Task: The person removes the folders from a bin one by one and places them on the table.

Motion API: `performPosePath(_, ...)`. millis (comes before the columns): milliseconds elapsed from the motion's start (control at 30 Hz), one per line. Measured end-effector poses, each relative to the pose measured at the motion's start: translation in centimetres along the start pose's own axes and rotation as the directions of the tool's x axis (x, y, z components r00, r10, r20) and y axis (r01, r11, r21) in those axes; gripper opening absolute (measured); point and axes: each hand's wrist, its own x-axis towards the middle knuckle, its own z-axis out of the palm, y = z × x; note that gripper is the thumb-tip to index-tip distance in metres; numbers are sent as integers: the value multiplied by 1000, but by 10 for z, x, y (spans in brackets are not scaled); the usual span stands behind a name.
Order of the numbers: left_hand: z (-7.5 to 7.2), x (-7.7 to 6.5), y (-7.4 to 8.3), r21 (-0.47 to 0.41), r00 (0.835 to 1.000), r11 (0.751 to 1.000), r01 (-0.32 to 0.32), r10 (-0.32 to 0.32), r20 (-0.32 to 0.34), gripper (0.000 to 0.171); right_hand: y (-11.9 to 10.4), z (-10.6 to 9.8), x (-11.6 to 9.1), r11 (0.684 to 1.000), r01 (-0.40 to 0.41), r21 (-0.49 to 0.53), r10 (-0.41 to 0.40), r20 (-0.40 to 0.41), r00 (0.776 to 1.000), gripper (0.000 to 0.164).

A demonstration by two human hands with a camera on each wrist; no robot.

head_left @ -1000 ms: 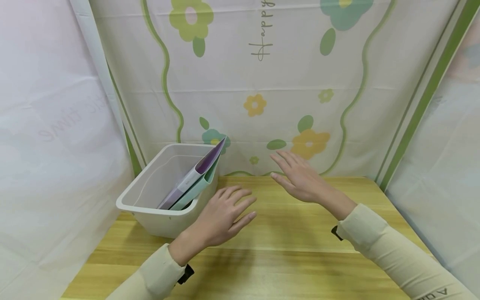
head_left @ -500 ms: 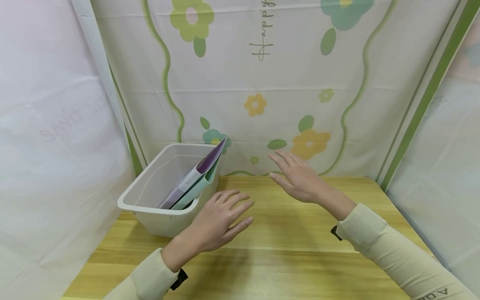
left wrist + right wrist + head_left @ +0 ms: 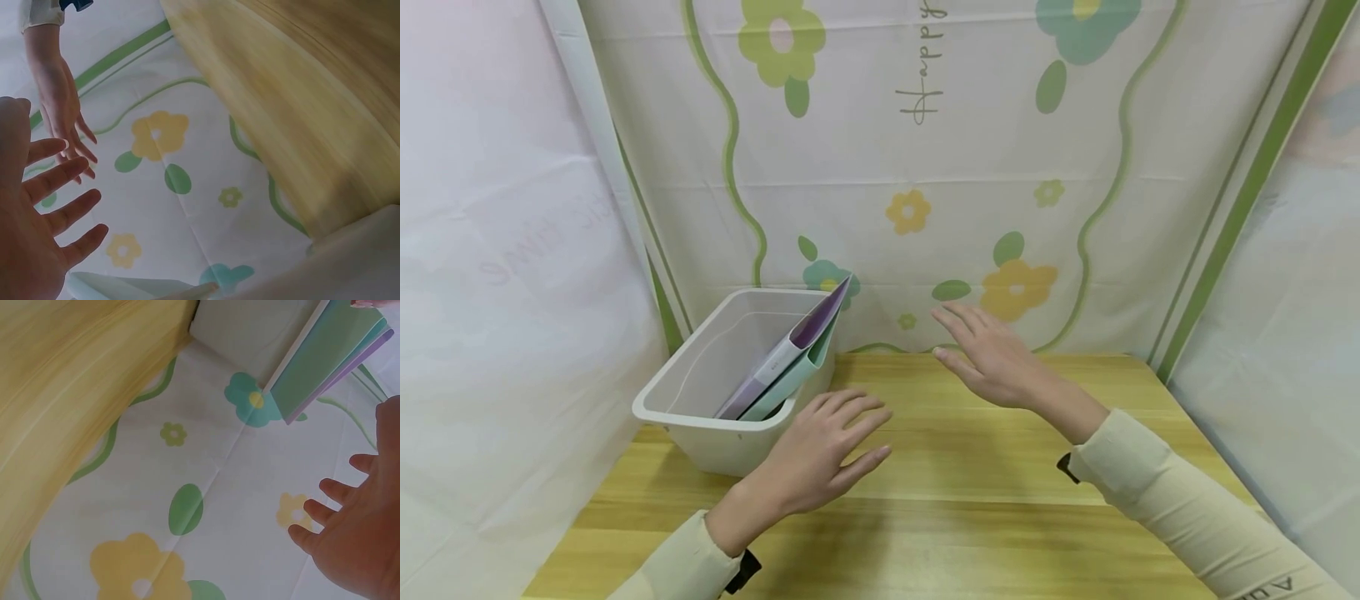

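Note:
My left hand [image 3: 811,454] hovers palm down over the table, just right of the white plastic bin [image 3: 711,425], with fingers spread and nothing in them. Farther right and a little deeper, my right hand [image 3: 988,357] hangs in the air, its fingers extended and holding nothing. Inside the bin lean a purple folder [image 3: 772,367] and a mint-green folder [image 3: 790,385], slanted side by side, their upper ends poking above the right rim. The right wrist view shows the green folder [image 3: 331,356] and the purple folder [image 3: 381,345] beyond my fingers.
The wooden table [image 3: 985,517] lies under both hands. A white cloth wall [image 3: 985,150] with printed flowers rises behind its far edge. Further cloth sides stand at the left [image 3: 497,333] and right. The bin sits at the table's back left.
My left hand has drawn back toward the lower left, away from the bin's right side. The right hand has barely shifted. Bin and folders stay where they were.

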Motion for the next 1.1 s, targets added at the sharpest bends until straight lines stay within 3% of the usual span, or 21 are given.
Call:
performPosePath(167,1,-7,-1,5,1000,1000,0,0,-14,49,-3,-1,1,1000,8,9,-8,-14,1000,62)
performPosePath(567,-1,-24,-2,19,993,1000,-7,9,-117,47,-7,3,4,999,48,13,-47,-76,996,59)
performPosePath(1100,-7,-40,-5,-6,981,999,41,-42,-192,39,-20,4,6,997,33,76,-28,-65,997,58)
